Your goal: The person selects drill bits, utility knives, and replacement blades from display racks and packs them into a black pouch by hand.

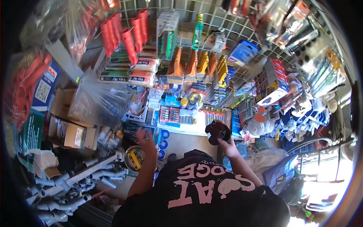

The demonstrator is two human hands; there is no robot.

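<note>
My right hand (229,146) is closed on a dark, rounded, lobed object (218,131), held out in front of my body; its exact kind is not clear. My left hand (146,140) is raised at the left with its fingers apart, and no object shows in it. Beyond that hand lie blue round items (163,140) hung in a column. Below and left of it stands a round tin (130,159) with yellow packets (134,158) inside. Between and beyond my hands is a counter (189,130) with small boxed goods.
Orange and yellow brackets (193,64) and red tubes (130,38) hang from a wire grid (211,19) ahead. Grey pipe fittings (64,193) fill a rack at the lower left. Open cardboard boxes (72,132) stand left. Bagged goods (302,109) hang at the right.
</note>
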